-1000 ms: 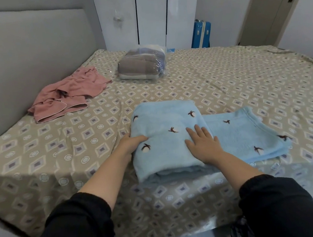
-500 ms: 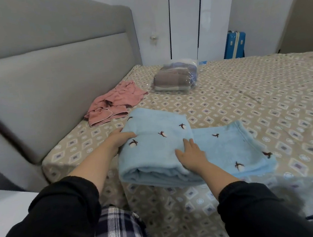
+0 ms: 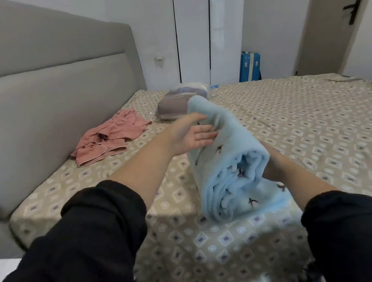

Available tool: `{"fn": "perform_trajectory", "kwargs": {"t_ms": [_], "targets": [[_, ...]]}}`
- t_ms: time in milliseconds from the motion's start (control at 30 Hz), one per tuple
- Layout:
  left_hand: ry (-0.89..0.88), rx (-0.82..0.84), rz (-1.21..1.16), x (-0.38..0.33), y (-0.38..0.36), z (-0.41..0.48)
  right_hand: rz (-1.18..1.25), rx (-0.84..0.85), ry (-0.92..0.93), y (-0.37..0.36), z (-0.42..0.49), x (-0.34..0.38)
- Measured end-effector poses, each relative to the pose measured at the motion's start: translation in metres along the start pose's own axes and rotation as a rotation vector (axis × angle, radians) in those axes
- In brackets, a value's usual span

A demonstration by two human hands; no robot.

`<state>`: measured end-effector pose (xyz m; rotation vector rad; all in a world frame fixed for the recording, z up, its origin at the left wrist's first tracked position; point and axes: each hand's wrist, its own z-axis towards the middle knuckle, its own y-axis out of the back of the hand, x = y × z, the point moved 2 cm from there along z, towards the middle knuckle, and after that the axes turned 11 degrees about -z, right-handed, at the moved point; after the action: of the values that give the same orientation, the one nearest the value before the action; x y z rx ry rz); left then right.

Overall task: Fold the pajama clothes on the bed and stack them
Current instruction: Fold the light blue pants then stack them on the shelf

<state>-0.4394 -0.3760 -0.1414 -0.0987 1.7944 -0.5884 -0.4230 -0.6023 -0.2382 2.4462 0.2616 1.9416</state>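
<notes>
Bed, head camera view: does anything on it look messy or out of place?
Yes. The pink pajama piece lies crumpled and unfolded beside the headboard. The folded blue pajama bundle is raised and tilted on edge between the left hand and right hand, so it is not stacked yet.

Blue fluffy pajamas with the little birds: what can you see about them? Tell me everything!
The blue pajamas look like soft, fuzzy fleece, pale blue with small dark birds. They are folded into a thick bundle, tilted up on edge over the bed, layered folds facing the camera. The left hand presses straight fingers against the bundle's left side. The right hand supports the right side; its fingers are hidden behind the cloth.
</notes>
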Motion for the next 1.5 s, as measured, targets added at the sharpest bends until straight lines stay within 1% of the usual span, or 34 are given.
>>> {"fn": "perform_trajectory", "kwargs": {"t_ms": [33,67,100,167,200,233,267,300,333,367,433,500,533,667,767,900,967,1000,1033,1067,1100,1167,1233,1300,1367,1433,1500], "targets": [[-0.009,0.057,-0.027,0.009,-0.014,0.009,0.045,-0.084,-0.025,0.02,-0.004,0.002],[-0.037,0.077,-0.028,0.019,-0.024,0.017,0.068,-0.166,-0.046,0.041,-0.006,0.002],[-0.078,0.052,-0.001,0.029,-0.03,0.025,0.077,-0.229,-0.062,0.06,-0.008,0.0],[-0.143,-0.124,0.135,0.05,-0.027,0.036,0.1,-0.303,-0.12,0.092,-0.009,-0.009],[-0.141,-0.231,0.232,0.062,-0.019,0.04,0.062,-0.34,-0.146,0.104,-0.008,-0.016],[-0.103,-0.318,0.328,0.076,-0.009,0.041,-0.025,-0.387,-0.166,0.113,-0.006,-0.023],[-0.031,-0.368,0.387,0.091,0.0,0.042,-0.147,-0.434,-0.165,0.118,-0.005,-0.03],[0.063,-0.383,0.391,0.107,0.008,0.042,-0.299,-0.477,-0.139,0.12,-0.005,-0.034],[0.166,-0.368,0.346,0.123,0.012,0.043,-0.445,-0.499,-0.095,0.119,-0.003,-0.036],[0.258,-0.324,0.264,0.136,0.014,0.044,-0.572,-0.49,-0.053,0.114,-0.001,-0.038],[0.396,-0.21,0.021,0.156,0.009,0.046,-0.74,-0.422,-0.036,0.101,0.005,-0.046],[0.435,-0.151,-0.174,0.17,0.005,0.051,-0.871,-0.343,-0.013,0.091,0.008,-0.058],[0.419,-0.144,-0.201,0.174,0.003,0.054,-0.902,-0.327,-0.004,0.088,0.009,-0.064],[0.349,-0.2,-0.189,0.178,-0.011,0.062,-0.887,-0.346,0.01,0.09,0.009,-0.075],[0.319,-0.228,-0.175,0.167,-0.018,0.061,-0.879,-0.364,0.018,0.088,0.008,-0.073],[0.211,-0.273,-0.156,0.124,-0.004,0.058,-0.88,-0.344,0.04,0.075,0.007,-0.069],[0.108,-0.295,-0.103,0.09,0.002,0.052,-0.863,-0.317,0.07,0.063,0.006,-0.066],[0.022,-0.346,-0.032,0.071,0.004,0.049,-0.84,-0.309,0.078,0.057,0.006,-0.063],[-0.089,-0.427,0.091,0.052,0.005,0.046,-0.809,-0.307,0.081,0.051,0.005,-0.058],[-0.205,-0.494,0.258,0.032,0.003,0.043,-0.774,-0.313,0.084,0.047,0.004,-0.052],[-0.307,-0.52,0.447,0.013,-0.002,0.04,-0.732,-0.328,0.094,0.043,0.003,-0.043],[-0.468,-0.492,0.866,-0.017,-0.017,0.034,-0.631,-0.382,0.135,0.039,0.001,-0.025],[-0.569,-0.441,1.316,-0.026,-0.029,0.03,-0.559,-0.474,0.18,0.039,-0.004,-0.008],[-0.636,-0.416,1.724,-0.015,-0.03,0.025,-0.508,-0.556,0.211,0.041,-0.009,0.002],[-0.66,-0.305,2.013,0.015,-0.021,0.023,-0.45,-0.619,0.234,0.04,-0.014,0.003],[-0.58,-0.125,2.215,0.061,-0.004,0.018,-0.442,-0.674,0.258,0.036,-0.019,-0.003],[-0.457,0.058,2.314,0.112,0.016,0.009,-0.463,-0.664,0.271,0.028,-0.022,-0.016]]}}
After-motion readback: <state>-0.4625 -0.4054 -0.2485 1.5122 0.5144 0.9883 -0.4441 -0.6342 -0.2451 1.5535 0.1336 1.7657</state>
